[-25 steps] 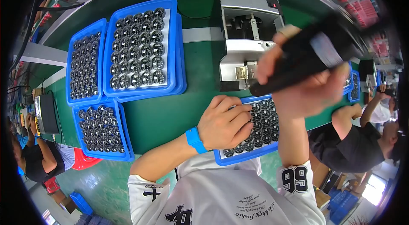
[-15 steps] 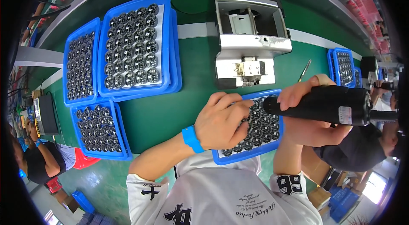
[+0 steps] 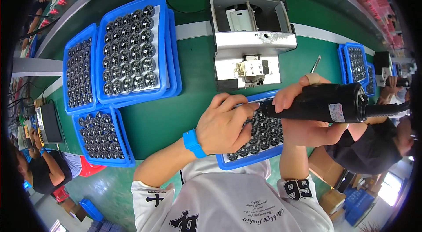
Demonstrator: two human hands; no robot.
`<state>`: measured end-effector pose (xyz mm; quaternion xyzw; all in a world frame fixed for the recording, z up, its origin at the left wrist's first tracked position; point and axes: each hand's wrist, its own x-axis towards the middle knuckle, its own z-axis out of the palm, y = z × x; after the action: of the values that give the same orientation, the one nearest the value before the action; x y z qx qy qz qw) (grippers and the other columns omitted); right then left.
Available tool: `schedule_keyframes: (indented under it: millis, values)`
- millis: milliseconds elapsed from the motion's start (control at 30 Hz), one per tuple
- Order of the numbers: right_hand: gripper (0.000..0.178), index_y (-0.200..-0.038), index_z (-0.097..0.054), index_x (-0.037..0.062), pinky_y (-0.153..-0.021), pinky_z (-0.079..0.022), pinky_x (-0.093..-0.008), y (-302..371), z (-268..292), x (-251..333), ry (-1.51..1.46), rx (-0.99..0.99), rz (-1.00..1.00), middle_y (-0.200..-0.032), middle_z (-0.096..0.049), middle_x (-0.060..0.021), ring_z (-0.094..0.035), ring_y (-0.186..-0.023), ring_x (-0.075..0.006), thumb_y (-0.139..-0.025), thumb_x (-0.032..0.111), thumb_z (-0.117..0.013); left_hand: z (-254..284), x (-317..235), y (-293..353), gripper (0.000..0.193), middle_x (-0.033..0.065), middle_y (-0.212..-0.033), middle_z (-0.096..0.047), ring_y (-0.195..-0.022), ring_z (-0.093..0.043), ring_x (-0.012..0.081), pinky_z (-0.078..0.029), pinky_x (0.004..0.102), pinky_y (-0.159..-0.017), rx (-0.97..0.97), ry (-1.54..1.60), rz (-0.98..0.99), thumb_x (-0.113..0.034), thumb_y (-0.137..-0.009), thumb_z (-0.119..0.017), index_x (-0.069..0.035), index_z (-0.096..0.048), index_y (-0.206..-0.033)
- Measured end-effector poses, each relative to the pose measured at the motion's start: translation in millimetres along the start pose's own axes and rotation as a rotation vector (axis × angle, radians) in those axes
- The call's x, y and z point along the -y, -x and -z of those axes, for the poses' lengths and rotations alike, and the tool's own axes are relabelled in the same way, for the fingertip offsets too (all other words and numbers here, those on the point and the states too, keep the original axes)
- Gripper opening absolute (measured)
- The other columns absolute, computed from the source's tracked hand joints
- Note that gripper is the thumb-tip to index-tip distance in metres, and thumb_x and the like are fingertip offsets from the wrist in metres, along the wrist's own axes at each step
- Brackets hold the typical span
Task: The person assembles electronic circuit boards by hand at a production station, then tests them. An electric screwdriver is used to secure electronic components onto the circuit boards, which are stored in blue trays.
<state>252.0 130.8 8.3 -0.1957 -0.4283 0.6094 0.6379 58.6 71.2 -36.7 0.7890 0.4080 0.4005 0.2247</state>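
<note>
R hand (image 3: 307, 133) is wrapped round a blk corded handheld tool (image 3: 323, 102), long axis approx. L–R, cord end out R, nose pointing L over the blue tray (image 3: 246, 162) w/ round blk parts (image 3: 263, 136). L hand (image 3: 224, 122) curls over the tray's L side, fingertips just beside the nose; can't tell if it's pinching anything.

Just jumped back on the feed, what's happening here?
A person's right hand grips a black corded tool, its tip over a blue tray of round parts, close to the left hand. Whether that hand holds a part is hidden. A silver machine stands beyond the tray; more filled trays sit to the left.
</note>
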Motion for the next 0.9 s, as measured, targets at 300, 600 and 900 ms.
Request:
schedule_keyframes:
  millis: [300,600,900]
  values:
    - [0.106,-0.126,-0.054,-0.0157,-0.064,-0.057,-0.0417,3.1,-3.7,0.9,0.065,-0.034,-0.052,-0.111,-0.064,-0.0218,-0.07,-0.071,-0.0311,-0.089,0.084,-0.052,-1.1,-0.5,-0.8,0.038,0.0082,-0.12,-0.074,-0.111,-0.065,0.032,-0.045,0.048,-0.1,-0.005,-0.005,0.01,-0.003,-0.079,-0.071,-0.004,-0.055,-0.114]
    - [0.094,-0.092,-0.063,-0.0058,-0.07,-0.057,-0.0318,1.3,-22.4,12.2,0.297,0.13,-0.143,-0.084,-0.069,-0.0117,-0.071,-0.075,-0.0215,-0.079,0.087,-0.065,-5.0,-5.4,-0.3,0.036,0.0054,-0.113,-0.074,-0.119,-0.063,0.0308,-0.042,0.0488,-0.107,0.071,-0.136,0.003,-0.012,-0.082,-0.075,-0.005,-0.059,-0.114]
    - [0.054,-0.094,-0.061,-0.0031,-0.072,-0.054,-0.0314,23.3,-6.4,13.6,0.456,0.174,-0.121,-0.083,-0.068,-0.0125,-0.067,-0.076,-0.0208,-0.08,0.049,-0.066,-8.8,-8.4,-2.6,0.031,0.003,-0.107,-0.075,-0.12,-0.061,0.0286,-0.04,0.0511,-0.11,0.058,-0.219,-0.004,-0.013,-0.083,-0.076,-0.006,-0.063,-0.11]
